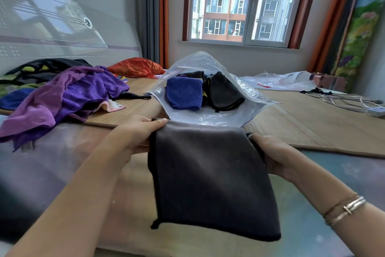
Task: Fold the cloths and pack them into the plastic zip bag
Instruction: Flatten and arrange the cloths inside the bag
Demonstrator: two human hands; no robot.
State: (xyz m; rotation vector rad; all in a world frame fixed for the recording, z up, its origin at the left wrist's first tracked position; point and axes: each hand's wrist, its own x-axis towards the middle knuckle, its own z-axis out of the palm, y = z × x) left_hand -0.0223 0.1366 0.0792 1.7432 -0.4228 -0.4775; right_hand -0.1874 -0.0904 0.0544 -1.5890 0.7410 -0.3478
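Grey cloth (210, 175), folded, held up over bed edge: left hand (137, 135) and right hand (273, 152) each pinching a top corner. Beyond it, open zip bag (250, 98) holding blue cloth (184, 93).

Matt grey cloth (210, 173); glossy crinkled plastic zip bag (210, 118); woven mat (302, 123).

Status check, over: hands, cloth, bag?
Left hand and right hand grip grey cloth. Zip bag open, cloths inside. Nothing blocking.
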